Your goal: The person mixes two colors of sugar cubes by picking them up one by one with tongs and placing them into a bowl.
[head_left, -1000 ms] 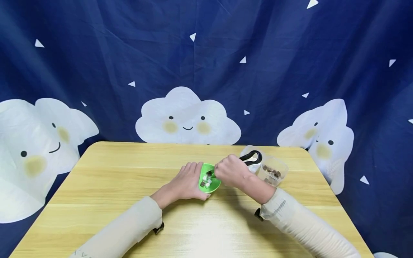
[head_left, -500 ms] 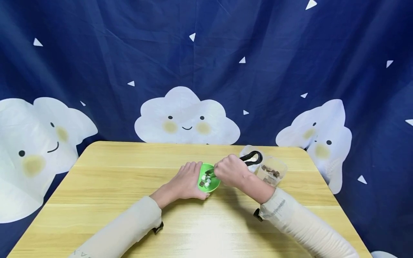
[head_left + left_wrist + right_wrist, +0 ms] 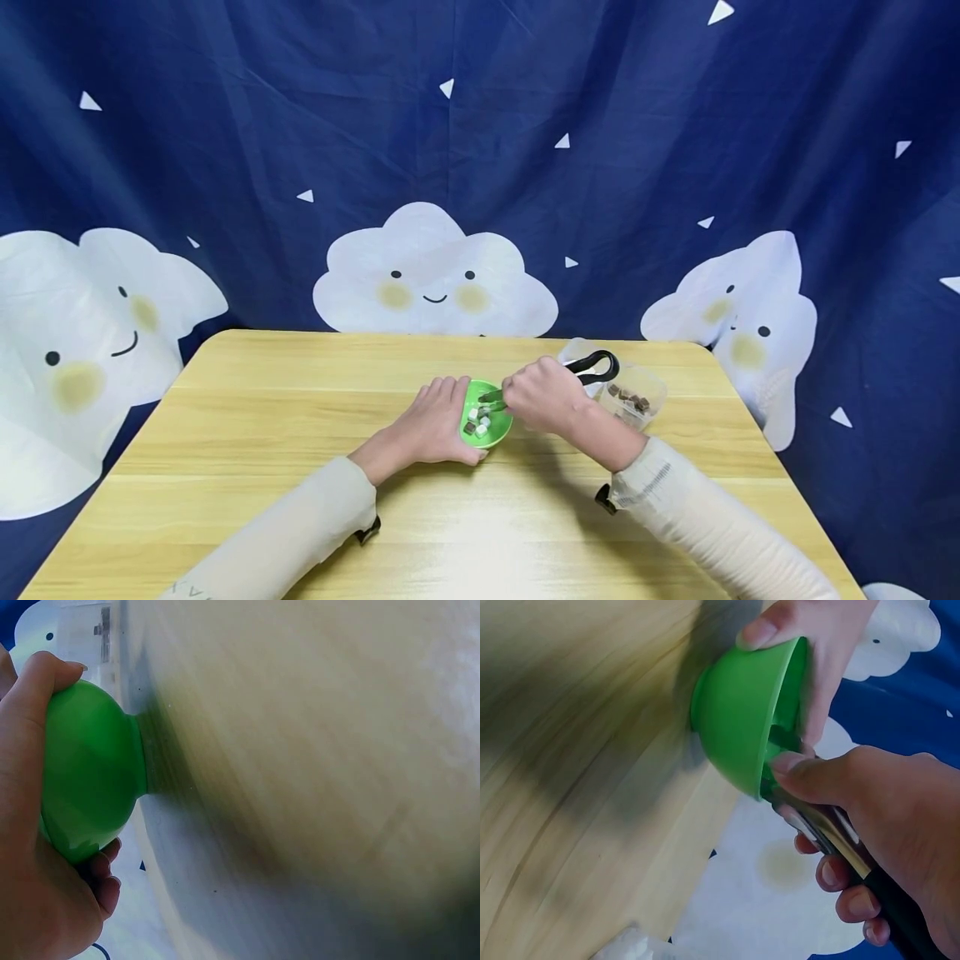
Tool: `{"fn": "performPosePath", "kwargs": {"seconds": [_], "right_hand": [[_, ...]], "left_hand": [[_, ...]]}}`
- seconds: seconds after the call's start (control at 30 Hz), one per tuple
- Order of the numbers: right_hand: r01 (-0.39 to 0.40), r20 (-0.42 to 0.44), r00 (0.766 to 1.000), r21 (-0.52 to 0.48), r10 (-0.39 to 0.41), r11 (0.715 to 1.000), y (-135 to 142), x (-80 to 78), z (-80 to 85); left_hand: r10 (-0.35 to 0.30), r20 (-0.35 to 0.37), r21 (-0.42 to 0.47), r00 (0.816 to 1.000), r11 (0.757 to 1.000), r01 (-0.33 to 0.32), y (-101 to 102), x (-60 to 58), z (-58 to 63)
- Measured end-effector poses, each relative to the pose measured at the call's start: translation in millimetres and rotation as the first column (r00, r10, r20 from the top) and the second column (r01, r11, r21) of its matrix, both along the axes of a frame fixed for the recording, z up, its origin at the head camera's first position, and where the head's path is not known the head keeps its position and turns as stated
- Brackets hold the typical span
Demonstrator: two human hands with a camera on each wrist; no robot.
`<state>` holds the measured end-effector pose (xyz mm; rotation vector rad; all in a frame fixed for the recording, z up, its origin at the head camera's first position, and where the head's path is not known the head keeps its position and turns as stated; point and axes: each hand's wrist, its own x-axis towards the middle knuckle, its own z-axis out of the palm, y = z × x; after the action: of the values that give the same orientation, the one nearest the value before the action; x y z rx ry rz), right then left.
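Note:
My left hand point(image 3: 435, 423) grips a small green bowl point(image 3: 498, 432), with the thumb at its near side and the fingers at its far side. In the left wrist view the bowl point(image 3: 94, 765) stands on its foot on the table. Several small white cubes point(image 3: 482, 431) and a brown cube point(image 3: 470, 428) lie inside. My right hand point(image 3: 542, 396) holds tongs point(image 3: 900, 907) with metal arms and a black looped end. Their tips reach into the bowl over its right side; whether they pinch a piece is unclear.
Behind my right hand stands a clear plastic container point(image 3: 660, 387) with several brown cubes point(image 3: 637, 402). A second clear container point(image 3: 577, 346) is beside it, partly hidden by the tongs. The wooden table point(image 3: 300, 375) ends at a blue curtain point(image 3: 480, 125) with clouds.
My right hand and the tongs have shifted slightly right, so more of the tongs' arms shows over the bowl. The dark piece by the tips is less distinct. My left hand stays put.

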<state>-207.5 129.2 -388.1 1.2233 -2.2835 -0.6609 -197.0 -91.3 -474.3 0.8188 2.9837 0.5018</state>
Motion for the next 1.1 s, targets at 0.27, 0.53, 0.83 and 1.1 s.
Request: {"fn": "performPosePath", "kwargs": {"seconds": [0.27,0.53,0.83,1.1], "right_hand": [[0.024,0.051,0.998,0.003,-0.024,1.000,8.0,-4.1,2.7],[0.023,0.063,0.998,-0.021,-0.022,1.000,12.7,-5.1,2.9],[-0.011,0.035,0.999,-0.087,0.014,0.996,20.0,-3.3,7.7],[-0.045,-0.008,0.999,-0.116,0.044,0.992,31.4,-1.9,12.8]], "left_hand": [[0.003,0.009,0.006,1.000,1.000,-0.003,-0.2,-0.4,0.2],[0.002,0.010,-0.007,1.000,1.000,-0.002,-0.4,-1.3,-0.6],[-0.003,0.009,0.002,1.000,1.000,0.003,0.9,-1.4,-0.2],[0.005,0.010,-0.008,1.000,1.000,-0.004,0.5,-1.8,-1.0]]}}
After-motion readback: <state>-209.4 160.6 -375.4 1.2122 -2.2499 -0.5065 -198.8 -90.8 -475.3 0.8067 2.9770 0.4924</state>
